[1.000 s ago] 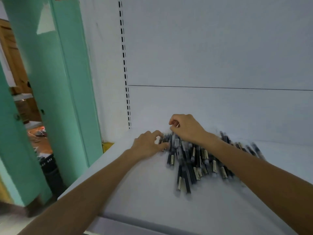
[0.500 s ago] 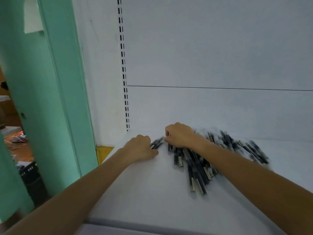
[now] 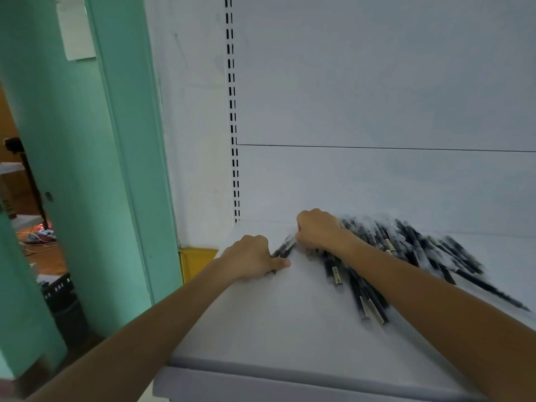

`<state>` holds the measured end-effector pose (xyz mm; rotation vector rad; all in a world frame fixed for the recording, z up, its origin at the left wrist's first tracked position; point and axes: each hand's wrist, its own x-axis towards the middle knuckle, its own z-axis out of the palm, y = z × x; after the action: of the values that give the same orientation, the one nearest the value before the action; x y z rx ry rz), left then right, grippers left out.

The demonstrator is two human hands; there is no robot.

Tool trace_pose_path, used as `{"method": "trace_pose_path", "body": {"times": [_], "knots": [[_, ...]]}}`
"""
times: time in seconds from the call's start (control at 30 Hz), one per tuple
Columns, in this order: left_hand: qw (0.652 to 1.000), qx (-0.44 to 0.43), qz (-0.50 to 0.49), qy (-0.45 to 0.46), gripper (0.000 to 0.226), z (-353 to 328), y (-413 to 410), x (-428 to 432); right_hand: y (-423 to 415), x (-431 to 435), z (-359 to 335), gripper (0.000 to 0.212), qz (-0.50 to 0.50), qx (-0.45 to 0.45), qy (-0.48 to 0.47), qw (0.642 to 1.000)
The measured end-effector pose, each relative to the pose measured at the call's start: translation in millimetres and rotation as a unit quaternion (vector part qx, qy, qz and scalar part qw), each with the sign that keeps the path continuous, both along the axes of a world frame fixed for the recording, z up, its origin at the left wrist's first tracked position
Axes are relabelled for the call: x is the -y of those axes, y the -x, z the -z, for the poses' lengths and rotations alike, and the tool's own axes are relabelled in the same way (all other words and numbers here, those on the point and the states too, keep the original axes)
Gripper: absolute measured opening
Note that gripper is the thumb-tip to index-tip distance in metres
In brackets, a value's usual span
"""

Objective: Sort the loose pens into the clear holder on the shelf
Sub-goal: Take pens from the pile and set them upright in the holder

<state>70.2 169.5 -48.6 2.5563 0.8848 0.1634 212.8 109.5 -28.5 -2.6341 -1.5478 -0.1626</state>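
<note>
- Pens (image 3: 406, 245) lie in a loose dark heap on the white shelf (image 3: 275, 320), fanning from the right hand (image 3: 317, 229) toward 4 o'clock. They are too blurred to count.
- Left hand (image 3: 252, 258), at 8 o'clock from the right, has its fingers (image 3: 278, 264) curled round a small bunch (image 3: 282, 248) of pens. This is likely so that several can be gathered at once rather than carried singly.
- Right hand's fingers are curled, knuckles up, at the heap's 9 o'clock edge. They seem to pinch the far ends of the same bunch, probably to feed pens across and square their ends.
- Bunch bridges the two hands, apart from the heap; whether it rests on the shelf I cannot tell.
- Clear holder is out of view, so I judge the task to be at an early stage, with most pens unsorted.
- Green door frame (image 3: 116, 169) stands at 9 o'clock, well apart.
</note>
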Motion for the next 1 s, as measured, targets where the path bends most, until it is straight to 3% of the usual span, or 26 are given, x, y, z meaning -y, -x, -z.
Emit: {"method": "trace_pose_path", "body": {"times": [0.1,0.27,0.43,0.67,0.77,0.83,0.87,1.0], "knots": [[1.0,0.021,-0.015,0.007,0.047,3.6,0.3,-1.3,14.0,-2.9,5.2,0.028,-0.014,-0.02,-0.009,1.0],[0.997,0.064,-0.05,-0.014,0.047,6.2,1.6,-2.9,25.7,-4.3,7.5,0.023,-0.023,-0.062,0.004,0.998],[0.995,0.097,-0.033,-0.002,0.04,2.9,7.5,-0.7,30.2,4.5,3.0,0.037,-0.004,-0.103,0.019,0.995],[0.992,0.112,-0.022,0.062,0.016,-4.3,20.1,3.4,39.3,16.7,6.7,0.047,0.031,-0.174,-0.158,0.972],[0.999,0.028,-0.024,-0.017,0.015,-8.4,14.8,18.8,36.7,28.3,3.3,0.043,0.038,-0.241,-0.243,0.939],[0.993,-0.026,-0.013,-0.116,0.011,-7.4,9.8,35.8,33.5,39.5,-4.6,0.025,0.046,-0.313,-0.285,0.905],[0.988,-0.036,-0.011,-0.151,0.021,-4.5,8.2,43.2,32.5,46.4,-9.3,0.018,0.049,-0.35,-0.299,0.886],[0.996,0.011,-0.048,-0.072,0.02,-5.3,7.2,51.3,21.7,73.0,-23.0,0.01,0.034,-0.435,-0.365,0.822]]}}
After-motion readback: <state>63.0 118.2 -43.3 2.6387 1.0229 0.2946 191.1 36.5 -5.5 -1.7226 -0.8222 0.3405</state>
